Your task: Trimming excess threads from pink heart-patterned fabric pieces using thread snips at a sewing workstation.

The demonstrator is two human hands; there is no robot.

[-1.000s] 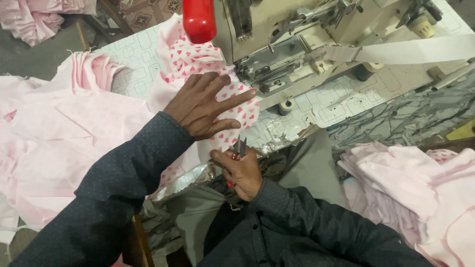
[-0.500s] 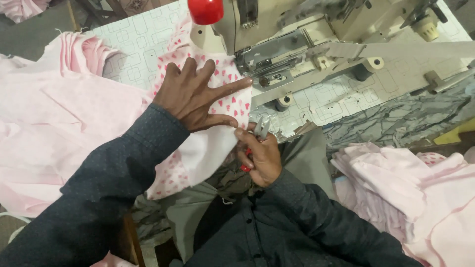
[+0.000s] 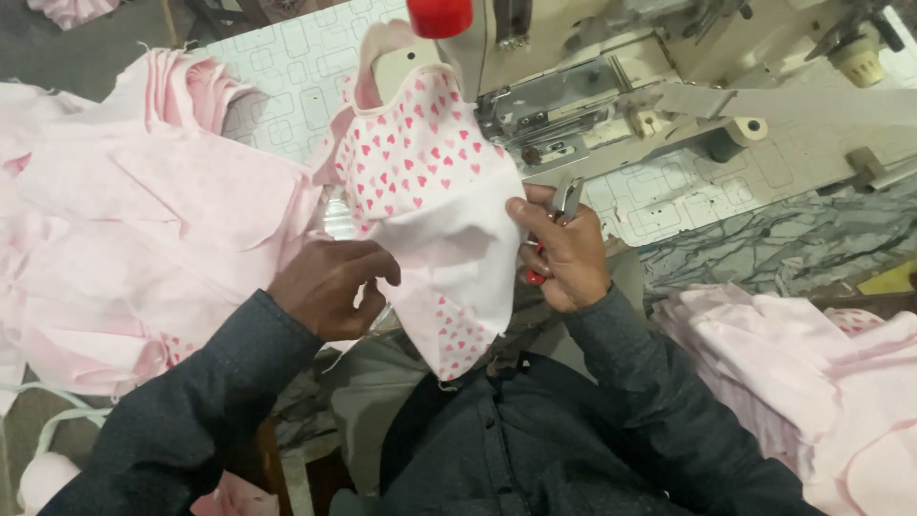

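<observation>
Patterned sewing table (image 3: 287, 86): left hand (image 3: 330, 287), flat before, now pinches heart-print cloth (image 3: 430, 191), lifted, long axis 12-to-6; right hand (image 3: 564, 253) grips it plus snips (image 3: 565, 201).

You have a white cloth piece printed with small red-pink hearts (image 3: 420, 162) in front of you. The heaped plain cloth pieces on your left (image 3: 143, 229) and right (image 3: 812, 363) are pale pink. The sewing machine (image 3: 650, 57) is cream, its round cap (image 3: 439, 16) bright red. The desk (image 3: 287, 76) is white with grey rounded-square outlines. Your sleeves (image 3: 181, 411) are dark grey.
</observation>
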